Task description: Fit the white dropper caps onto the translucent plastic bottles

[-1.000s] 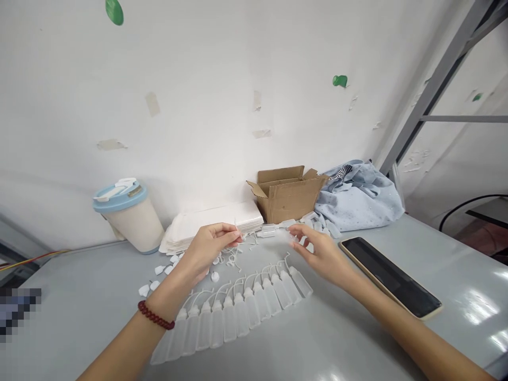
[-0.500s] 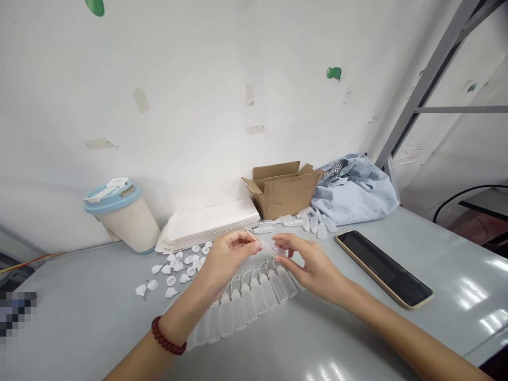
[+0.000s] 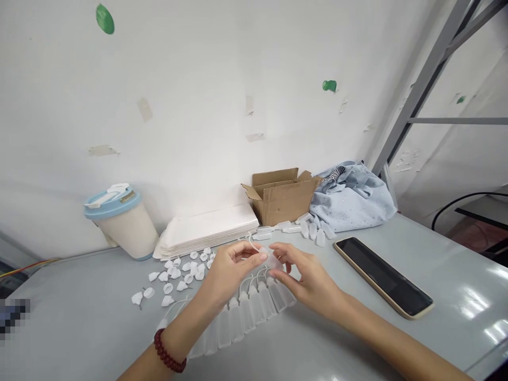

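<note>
A small translucent plastic squeeze bottle (image 3: 273, 260) is held between my two hands above the table. My left hand (image 3: 234, 267), with a dark red beaded bracelet on its wrist, pinches the white cap at its neck; a thin bent tube (image 3: 252, 243) rises from there. My right hand (image 3: 304, 272) grips the bottle's body between thumb and fingers. Below lies a row of similar bottles (image 3: 246, 312) with bent tubes on their tops, partly hidden by my left forearm. Left of my left hand, several loose white caps (image 3: 174, 272) are scattered.
Several uncapped bottles (image 3: 320, 237) lie near an open cardboard box (image 3: 288, 203). A pile of flat white sheets or envelopes (image 3: 210, 227) and a blue-lidded cup (image 3: 123, 225) stand by the wall. Light blue cloth (image 3: 353, 203) and a phone (image 3: 383, 278) are at right.
The bottle and the cap have come together between my hands, and the bent tube now stands up above my left fingers. The view has tipped slightly upward.
</note>
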Available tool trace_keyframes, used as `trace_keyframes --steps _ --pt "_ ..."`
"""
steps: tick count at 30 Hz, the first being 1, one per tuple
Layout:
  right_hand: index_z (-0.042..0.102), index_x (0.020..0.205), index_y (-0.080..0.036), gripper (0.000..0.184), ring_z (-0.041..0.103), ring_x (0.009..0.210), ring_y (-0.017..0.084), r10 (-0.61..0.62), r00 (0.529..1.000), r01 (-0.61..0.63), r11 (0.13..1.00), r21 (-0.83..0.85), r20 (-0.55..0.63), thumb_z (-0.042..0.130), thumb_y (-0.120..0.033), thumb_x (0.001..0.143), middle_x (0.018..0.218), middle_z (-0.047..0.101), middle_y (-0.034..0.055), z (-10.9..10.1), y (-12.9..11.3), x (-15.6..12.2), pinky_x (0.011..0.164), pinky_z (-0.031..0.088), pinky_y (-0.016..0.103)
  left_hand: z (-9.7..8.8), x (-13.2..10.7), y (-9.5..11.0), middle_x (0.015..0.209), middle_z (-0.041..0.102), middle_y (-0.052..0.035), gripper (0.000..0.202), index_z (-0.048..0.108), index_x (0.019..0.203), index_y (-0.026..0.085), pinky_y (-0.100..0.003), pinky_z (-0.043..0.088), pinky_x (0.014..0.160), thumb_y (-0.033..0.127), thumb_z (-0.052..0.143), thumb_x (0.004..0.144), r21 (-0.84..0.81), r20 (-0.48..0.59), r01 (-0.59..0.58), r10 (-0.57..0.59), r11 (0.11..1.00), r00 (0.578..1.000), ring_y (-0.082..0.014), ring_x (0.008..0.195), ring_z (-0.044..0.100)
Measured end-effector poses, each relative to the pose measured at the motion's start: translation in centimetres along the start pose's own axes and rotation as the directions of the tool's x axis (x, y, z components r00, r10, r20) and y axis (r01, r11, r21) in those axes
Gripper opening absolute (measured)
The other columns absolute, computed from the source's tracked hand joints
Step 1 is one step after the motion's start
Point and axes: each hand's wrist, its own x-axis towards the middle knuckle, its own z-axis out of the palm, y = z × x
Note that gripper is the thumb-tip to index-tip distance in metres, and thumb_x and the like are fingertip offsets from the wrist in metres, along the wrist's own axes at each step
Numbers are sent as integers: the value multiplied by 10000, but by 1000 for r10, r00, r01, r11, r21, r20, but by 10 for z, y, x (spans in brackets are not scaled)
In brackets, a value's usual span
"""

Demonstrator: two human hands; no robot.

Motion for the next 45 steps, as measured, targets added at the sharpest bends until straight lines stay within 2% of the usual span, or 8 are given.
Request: trace_keyframes --steps 6,12,14,17,23,27,34,45 --pt "473 1218 -187 347 546 609 120 20 1000 -20 998 54 -7 518 -240 878 761 634 16 -3 -7 2 546 444 222 3 0 0 961 682 -34 168 674 918 194 -293 464 841 287 603 797 -67 90 -22 28 998 996 -186 931 603" --pt "553 1100 -157 278 600 638 154 168 983 -168 986 8 -69 516 -280 854 804 650 53 -7 -4 6 563 473 263 9 -1 -8 947 676 -69 158 634 898 171 -366 501 819 265 587 780 242 -101 -28 54 970 993 -218 891 631" --pt "542 1067 -154 267 611 622 156 289 955 -288 957 34 -70 512 -291 839 843 645 66 -9 -1 8 575 487 281 12 -4 -11 1001 652 -80 176 608 958 177 -404 490 839 225 557 796 493 -135 -148 243 858 961 -236 937 609" --pt "507 1048 -166 266 610 580 149 402 914 -397 915 74 -58 509 -304 820 861 634 63 -13 1 10 564 489 288 21 -7 -10 1141 575 -105 322 514 1131 170 -428 447 922 170 554 811 721 74 -407 522 561 850 -256 1093 520" --pt "521 940 -158 172 589 582 150 474 880 -474 880 -1 -33 506 -254 798 800 632 53 -19 -1 14 519 435 259 50 4 -5 1110 542 -126 388 452 1139 123 -440 459 884 129 603 782 816 290 -496 534 295 794 -292 1085 485" --pt "538 915 -151 147 583 584 145 486 874 -487 873 -37 -20 501 -235 801 775 644 50 -28 0 16 505 405 239 64 14 -7 1065 539 -127 312 472 1071 112 -432 466 840 86 573 777 828 246 -461 532 318 810 -289 1045 481" --pt "621 732 -146 234 573 629 153 530 825 -456 828 -325 194 411 -142 834 691 645 57 -51 0 17 544 355 232 78 12 -19 953 543 -74 220 504 949 167 -409 469 786 173 615 759 754 143 -336 359 564 922 -258 949 490" --pt "625 661 -135 263 516 562 147 562 765 -348 772 -531 314 398 -55 765 612 607 66 -48 5 14 475 252 243 88 6 -21 1014 545 -131 292 536 1013 95 -462 426 853 213 627 762 831 199 -241 137 501 970 -302 1010 459"
